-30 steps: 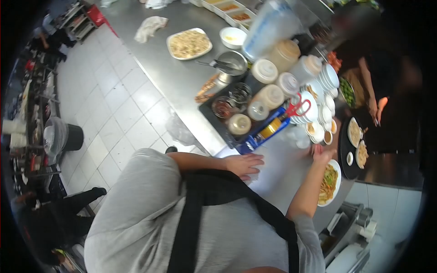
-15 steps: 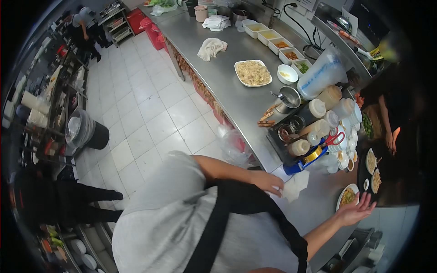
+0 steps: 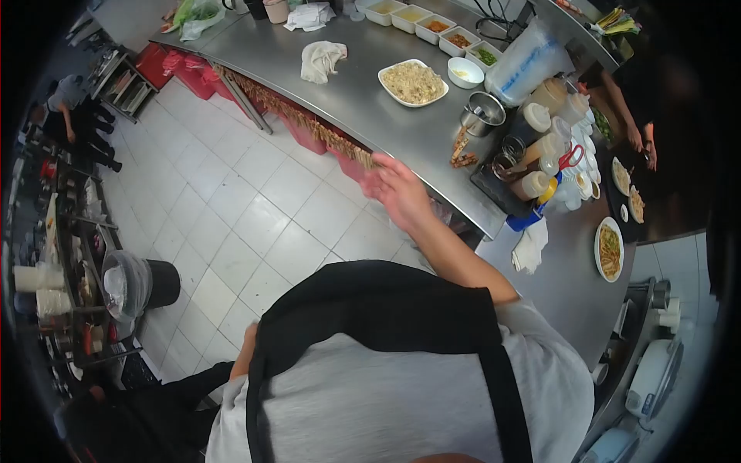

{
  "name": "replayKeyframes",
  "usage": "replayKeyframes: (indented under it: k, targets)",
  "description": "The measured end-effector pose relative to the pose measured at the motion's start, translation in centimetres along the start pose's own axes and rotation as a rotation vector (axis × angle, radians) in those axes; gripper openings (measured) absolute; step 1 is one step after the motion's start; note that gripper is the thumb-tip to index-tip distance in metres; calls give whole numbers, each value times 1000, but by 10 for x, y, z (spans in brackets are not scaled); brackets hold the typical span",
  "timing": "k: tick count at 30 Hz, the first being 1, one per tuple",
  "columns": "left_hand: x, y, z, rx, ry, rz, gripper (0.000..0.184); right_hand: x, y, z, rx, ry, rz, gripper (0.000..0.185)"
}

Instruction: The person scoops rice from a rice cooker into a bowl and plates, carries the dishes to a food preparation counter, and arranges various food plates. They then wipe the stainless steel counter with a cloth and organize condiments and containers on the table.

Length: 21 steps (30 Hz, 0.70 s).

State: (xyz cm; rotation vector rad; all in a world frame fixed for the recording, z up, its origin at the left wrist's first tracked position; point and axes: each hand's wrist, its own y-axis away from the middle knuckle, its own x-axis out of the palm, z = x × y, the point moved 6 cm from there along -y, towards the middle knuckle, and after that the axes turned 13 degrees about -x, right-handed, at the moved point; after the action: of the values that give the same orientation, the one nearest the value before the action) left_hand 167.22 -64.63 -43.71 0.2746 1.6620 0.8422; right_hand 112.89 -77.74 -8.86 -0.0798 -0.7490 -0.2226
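Observation:
My right hand [image 3: 397, 193] reaches out over the floor beside the steel counter's front edge, fingers stretched out, with nothing seen in it. Its fingertips overlap the edge in view; I cannot tell whether they touch. Only a strip of my left forearm [image 3: 245, 351] shows at my left side; the left hand itself is hidden. On the counter ahead, pale grainy food [image 3: 414, 83] fills a white square dish. Left of it lies a crumpled white cloth [image 3: 322, 62], and to its right stands a metal pot [image 3: 484, 113]. A folded white cloth [image 3: 530, 245] lies at the counter's near corner.
Sauce bottles [image 3: 536, 118] crowd a rack on the right, before a co-worker's hands [image 3: 642, 143]. An oval plate of noodle-like food [image 3: 609, 248] stands nearer. A lined bin [image 3: 164, 283] is on the left floor. Other people [image 3: 69, 116] stand far left; a dark-clothed person is lower left.
My body has turned rightward. My right hand has swung from beside the oval plate to the counter's front edge. My left hand has left the white cloth and dropped out of view.

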Motion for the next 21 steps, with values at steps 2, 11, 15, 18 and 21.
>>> replayKeyframes:
  k: [2,11,15,18,21]
  targets:
    - [21,18,53,-180,43,136,49,-20,-45,-18,-43,-85,-248,40]
    - [86,73,41,-208,582,263,53,-114,-220,0,-188,-204,-591,38]
    - [117,55,34,15,1000,92,54,-134,-254,-4,-39,-170,-488,37]
    - [101,106,15,-195,901,-4,56,-160,-287,-11,-79,33,-382,53]
    - [36,189,-5,-421,736,62,64,-183,-321,-17,-129,261,-569,46]
